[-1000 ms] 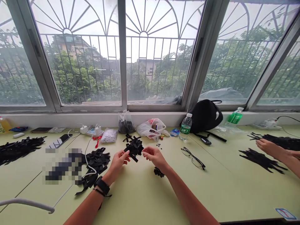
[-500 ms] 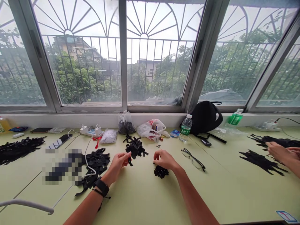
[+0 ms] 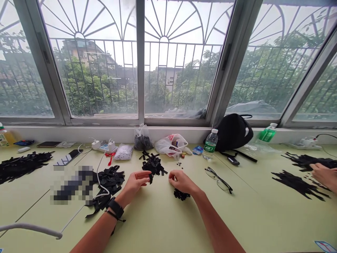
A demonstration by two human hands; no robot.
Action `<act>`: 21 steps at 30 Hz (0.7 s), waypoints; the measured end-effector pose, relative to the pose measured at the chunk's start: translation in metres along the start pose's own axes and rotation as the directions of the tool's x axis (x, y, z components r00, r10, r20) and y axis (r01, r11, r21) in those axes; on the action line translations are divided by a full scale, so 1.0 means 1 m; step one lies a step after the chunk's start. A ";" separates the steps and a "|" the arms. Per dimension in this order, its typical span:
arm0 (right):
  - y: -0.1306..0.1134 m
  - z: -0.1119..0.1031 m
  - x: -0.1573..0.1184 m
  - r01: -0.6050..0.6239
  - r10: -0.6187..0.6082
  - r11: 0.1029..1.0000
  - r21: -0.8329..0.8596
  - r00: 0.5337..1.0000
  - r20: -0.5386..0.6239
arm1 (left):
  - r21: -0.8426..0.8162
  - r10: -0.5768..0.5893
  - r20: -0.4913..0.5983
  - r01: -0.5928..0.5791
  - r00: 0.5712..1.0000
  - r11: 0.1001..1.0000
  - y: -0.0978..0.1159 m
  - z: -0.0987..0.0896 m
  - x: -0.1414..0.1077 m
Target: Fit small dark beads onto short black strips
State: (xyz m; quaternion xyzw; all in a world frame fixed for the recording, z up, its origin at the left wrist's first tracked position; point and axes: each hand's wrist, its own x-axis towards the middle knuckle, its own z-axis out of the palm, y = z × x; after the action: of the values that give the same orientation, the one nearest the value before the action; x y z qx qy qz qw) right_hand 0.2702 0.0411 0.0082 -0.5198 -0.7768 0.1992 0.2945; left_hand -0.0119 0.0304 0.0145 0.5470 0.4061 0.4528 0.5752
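Black strips [image 3: 154, 165] now sit in a loose heap on the tabletop, your left hand [image 3: 137, 184] pinching one strip [image 3: 151, 179] at its near edge, your right hand [image 3: 182, 182] drawn apart, fingers curled, contents unclear, above a black clump [image 3: 181, 194] beside the heap.

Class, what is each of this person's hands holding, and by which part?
The left hand pinches a small black strip by its upper end. Whether the right hand holds anything cannot be told.
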 end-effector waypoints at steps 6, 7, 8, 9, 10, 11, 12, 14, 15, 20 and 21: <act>0.003 -0.004 -0.001 -0.026 0.029 0.995 -0.098 0.999 0.031 | 0.078 0.009 -0.015 -0.008 1.000 0.997 0.002 0.000 0.001; 0.004 -0.004 -0.001 -0.032 0.036 0.994 -0.106 0.999 0.031 | 0.081 0.005 -0.016 -0.003 1.000 0.997 0.001 0.000 0.002; 0.006 -0.003 -0.001 -0.037 0.041 0.993 -0.108 0.999 0.033 | 0.078 -0.001 -0.019 0.003 1.000 0.997 0.001 0.000 0.003; 0.008 -0.001 0.000 -0.040 0.044 0.994 -0.104 0.998 0.036 | 0.070 -0.006 -0.024 0.008 1.000 0.998 0.000 0.000 0.004; 0.009 0.000 0.001 -0.040 0.043 0.995 -0.096 0.998 0.034 | 0.059 -0.009 -0.034 0.011 0.999 0.998 -0.002 -0.001 0.005; 0.010 0.001 0.001 -0.037 0.039 0.996 -0.084 0.999 0.025 | 0.048 -0.010 -0.051 0.012 0.999 0.999 -0.003 -0.001 0.006; 0.011 0.001 0.002 -0.031 0.032 0.997 -0.068 0.999 0.006 | 0.039 -0.008 -0.073 0.011 0.997 0.999 -0.005 -0.002 0.007; 0.011 0.000 0.005 -0.015 0.014 1.000 -0.014 0.998 -0.058 | 0.022 0.000 -0.124 0.003 0.992 1.000 -0.008 -0.003 0.009; 0.010 -0.001 0.006 -0.009 0.011 1.000 0.027 0.995 -0.099 | 0.012 0.000 -0.143 0.001 0.990 1.000 -0.009 -0.003 0.010; 0.013 -0.011 0.012 -0.005 0.064 0.976 0.220 0.964 -0.260 | -0.039 -0.034 -0.109 0.030 0.993 0.999 -0.006 -0.003 0.008; 0.014 -0.012 0.014 -0.017 0.084 0.971 0.239 0.959 -0.271 | -0.039 -0.040 -0.100 0.036 0.994 0.999 -0.005 -0.002 0.008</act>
State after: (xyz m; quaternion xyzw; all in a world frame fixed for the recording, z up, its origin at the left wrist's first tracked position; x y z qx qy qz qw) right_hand 0.2841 0.0594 0.0117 -0.5241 -0.6850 0.2213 0.4552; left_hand -0.0113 0.0387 0.0096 0.5048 0.4363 0.4762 0.5728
